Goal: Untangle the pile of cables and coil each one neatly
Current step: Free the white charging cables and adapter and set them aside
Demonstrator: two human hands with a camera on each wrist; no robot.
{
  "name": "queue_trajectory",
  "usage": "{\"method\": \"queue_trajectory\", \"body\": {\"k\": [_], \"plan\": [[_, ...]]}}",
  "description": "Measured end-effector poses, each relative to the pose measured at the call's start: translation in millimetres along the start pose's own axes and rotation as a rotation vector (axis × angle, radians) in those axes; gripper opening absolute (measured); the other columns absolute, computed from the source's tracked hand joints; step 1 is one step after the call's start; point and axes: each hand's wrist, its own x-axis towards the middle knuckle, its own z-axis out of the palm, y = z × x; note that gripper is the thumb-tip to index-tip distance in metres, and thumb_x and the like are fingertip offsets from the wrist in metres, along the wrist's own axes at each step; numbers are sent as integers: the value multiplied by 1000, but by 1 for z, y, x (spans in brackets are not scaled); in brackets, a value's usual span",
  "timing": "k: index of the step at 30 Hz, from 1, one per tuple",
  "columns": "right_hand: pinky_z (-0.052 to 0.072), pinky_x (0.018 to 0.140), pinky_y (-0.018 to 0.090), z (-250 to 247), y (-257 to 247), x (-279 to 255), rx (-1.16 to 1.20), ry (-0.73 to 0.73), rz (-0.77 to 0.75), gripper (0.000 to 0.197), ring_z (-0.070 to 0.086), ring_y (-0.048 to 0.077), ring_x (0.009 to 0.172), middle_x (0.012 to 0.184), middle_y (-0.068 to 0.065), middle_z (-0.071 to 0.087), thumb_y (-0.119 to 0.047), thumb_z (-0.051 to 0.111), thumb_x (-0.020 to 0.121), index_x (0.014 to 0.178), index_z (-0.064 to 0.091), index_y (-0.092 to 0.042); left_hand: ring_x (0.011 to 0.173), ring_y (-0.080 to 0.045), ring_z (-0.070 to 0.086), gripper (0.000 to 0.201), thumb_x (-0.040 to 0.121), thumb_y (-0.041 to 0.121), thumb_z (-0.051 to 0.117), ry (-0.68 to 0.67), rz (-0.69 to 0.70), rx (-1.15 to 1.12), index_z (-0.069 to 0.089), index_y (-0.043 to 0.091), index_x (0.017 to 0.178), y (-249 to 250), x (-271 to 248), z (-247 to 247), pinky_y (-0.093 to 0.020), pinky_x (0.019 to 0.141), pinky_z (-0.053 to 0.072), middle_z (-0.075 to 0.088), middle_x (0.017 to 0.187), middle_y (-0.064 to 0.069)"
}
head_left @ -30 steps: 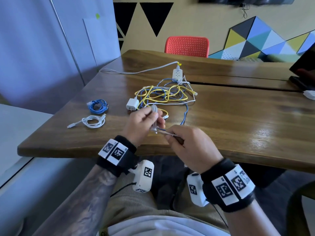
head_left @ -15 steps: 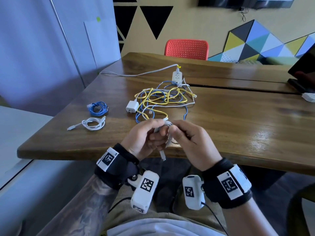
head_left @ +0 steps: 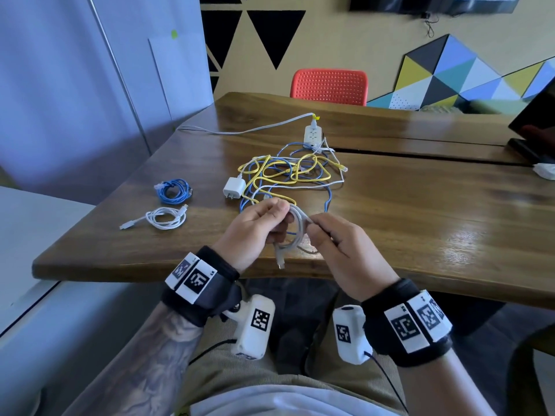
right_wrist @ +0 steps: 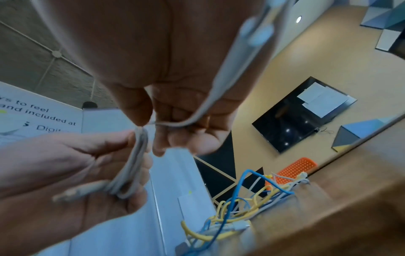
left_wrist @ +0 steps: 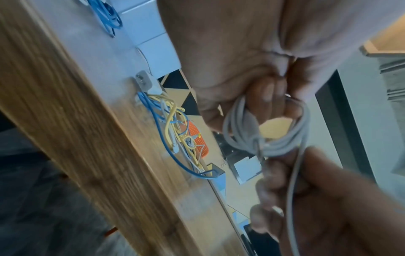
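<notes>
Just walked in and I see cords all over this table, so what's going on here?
A person seated at the wooden table is coiling a grey cable. The left hand holds the loops while the right hand pinches the loose end against them. Two finished coils, a blue cable and a white cable, lie to the left. A tangle of yellow, blue and white cables sits beyond the hands, beside a white charger and a power strip.

a long brown wooden table (head_left: 420, 211) stands before a yellow wall with black triangles (head_left: 270, 28); a red perforated plastic chair (head_left: 329, 85) sits behind it.
</notes>
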Motion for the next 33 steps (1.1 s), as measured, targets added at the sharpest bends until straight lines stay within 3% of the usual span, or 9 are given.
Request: {"method": "queue_trajectory", "body": {"k": [2, 5, 8, 12, 20, 23, 27, 30, 33], "plan": [[44, 70, 30, 3, 8, -2, -136, -1, -20, 25, 50, 12, 81, 82, -10, 52, -29, 50, 106, 87, 62, -19, 54, -7, 39, 31, 103, 15, 44, 74, 6, -78, 59, 6, 77, 3, 2, -1, -16, 49, 34, 46, 71, -7], [40, 60, 36, 6, 15, -3, -194, -22, 70, 33, 46, 13, 63, 65, -4, 49, -33, 52, 104, 74, 52, -18, 49, -2, 35, 31, 103, 9, 42, 87, -4, -152, 58, 5, 77, 6, 2, -1, -12, 43, 28, 54, 65, 3], [44, 59, 37, 7, 14, 0, 76, 113, 195, 29, 50, 17, 59, 63, 4, 57, -26, 56, 103, 76, 60, -15, 50, -3, 34, 33, 103, 10, 41, 40, -38, -150, 58, 6, 76, 6, 1, 0, -14, 45, 23, 52, 68, 0], [57, 70, 31, 9, 8, 5, 535, 200, 340, 22, 67, 14, 65, 68, 1, 71, -15, 53, 105, 90, 67, -7, 51, -4, 36, 30, 103, 10, 41, -14, -66, -105, 58, 7, 79, 3, 1, 4, -14, 46, 25, 56, 67, 4], [54, 66, 27, 17, 7, 12, 831, 393, 373, 26, 65, 15, 63, 67, 1, 66, -17, 47, 107, 91, 63, -4, 55, -5, 42, 30, 103, 22, 46, -110, -69, 145, 60, 8, 81, 1, -1, 3, -15, 53, 34, 48, 71, -5], [50, 62, 27, 17, 3, 15, 950, 356, 443, 29, 61, 14, 59, 65, 2, 63, -19, 45, 108, 89, 61, -5, 60, -7, 50, 27, 101, 27, 51, -102, -71, 143, 64, 12, 83, 0, -1, 5, -20, 59, 41, 53, 80, -8], [43, 66, 33, 24, 2, 14, 1110, 208, 569, 34, 54, 18, 63, 69, 6, 62, -23, 47, 107, 84, 67, -9, 60, -6, 61, 28, 102, 23, 45, -71, -77, 64, 63, 10, 86, 1, -2, 10, -19, 56, 49, 65, 67, 6], [43, 66, 29, 28, 3, 10, 971, 107, 579, 32, 57, 16, 71, 83, 10, 67, -28, 53, 105, 95, 75, -8, 50, -4, 56, 30, 106, 17, 37, -47, -61, -37, 56, 5, 86, 2, -3, 15, -16, 50, 46, 58, 54, 9], [46, 66, 28, 34, 1, 8, 769, 144, 499, 29, 58, 11, 71, 83, 2, 70, -30, 55, 104, 100, 74, -9, 54, -13, 51, 34, 105, 23, 42, 28, -53, -131, 61, 8, 81, -2, 0, 12, -25, 56, 44, 51, 55, 7]]}}
